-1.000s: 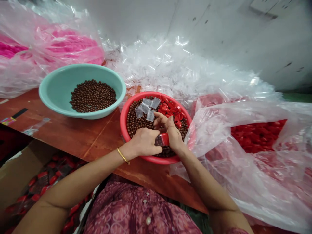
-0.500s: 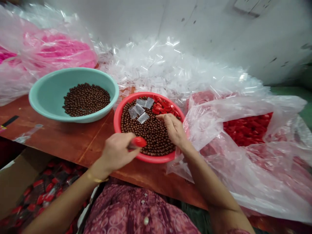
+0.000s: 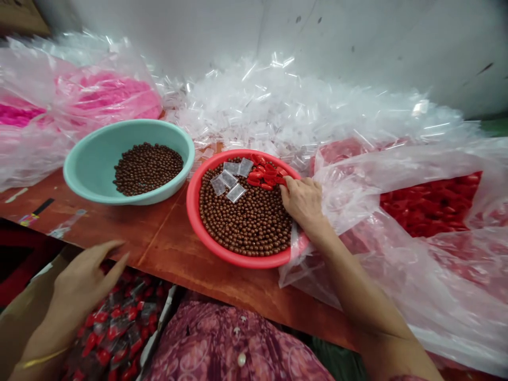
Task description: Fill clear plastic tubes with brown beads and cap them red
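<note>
My left hand (image 3: 85,286) hangs over the box at lower left, fingers apart and nothing in it, slightly blurred. Below it lie several small clear cases with red caps (image 3: 133,312). At the right side of the red basin (image 3: 193,211), my right hand (image 3: 304,203) has its thumb and forefinger closed on a red plastic cap (image 3: 281,180), at the edge of a small heap of red caps (image 3: 262,172). Brown beads (image 3: 246,225) fill the basin. On them, left of the heap, rest several flat clear plastic cases (image 3: 229,178).
A teal basin (image 3: 81,182) holding brown beads stands to the left. Clear plastic pieces (image 3: 254,100) are piled along the wall. An opened bag of red caps (image 3: 428,206) lies right, bagged pink pieces (image 3: 115,95) at back left. The cardboard box (image 3: 24,323) sits below the table edge.
My left hand has moved down and left from the red basin to the box, and the red-capped case it held is gone from it. My right hand has shifted right and closed on a cap.
</note>
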A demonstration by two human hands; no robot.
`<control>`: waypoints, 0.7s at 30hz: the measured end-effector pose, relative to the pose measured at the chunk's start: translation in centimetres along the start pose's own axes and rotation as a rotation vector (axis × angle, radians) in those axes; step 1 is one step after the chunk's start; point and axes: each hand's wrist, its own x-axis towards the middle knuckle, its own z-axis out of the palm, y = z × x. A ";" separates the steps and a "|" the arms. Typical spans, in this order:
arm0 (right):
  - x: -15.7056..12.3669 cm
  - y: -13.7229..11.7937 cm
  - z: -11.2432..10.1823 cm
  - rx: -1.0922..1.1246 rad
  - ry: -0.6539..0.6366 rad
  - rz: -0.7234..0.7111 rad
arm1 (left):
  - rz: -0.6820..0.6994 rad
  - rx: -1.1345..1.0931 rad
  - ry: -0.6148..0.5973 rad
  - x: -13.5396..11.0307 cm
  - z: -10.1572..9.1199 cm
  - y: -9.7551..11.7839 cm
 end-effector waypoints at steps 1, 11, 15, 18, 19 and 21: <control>0.0 0.1 0.1 0.008 0.024 0.003 | 0.100 0.003 0.073 2.0 -0.6 2.2; 0.2 0.8 1.2 0.157 0.133 -0.033 | 0.393 0.129 -0.447 16.6 4.9 18.9; 0.3 1.0 1.3 0.224 0.114 -0.056 | 0.383 0.126 -0.494 17.2 5.8 20.1; 0.3 1.1 1.2 0.267 0.126 -0.054 | 0.530 0.218 -0.498 16.0 4.5 20.1; 0.3 1.2 1.1 0.281 0.130 -0.055 | 0.588 0.272 -0.505 15.5 4.0 20.1; 0.3 1.2 1.1 0.304 0.134 -0.060 | 0.691 0.367 -0.525 14.7 3.4 20.2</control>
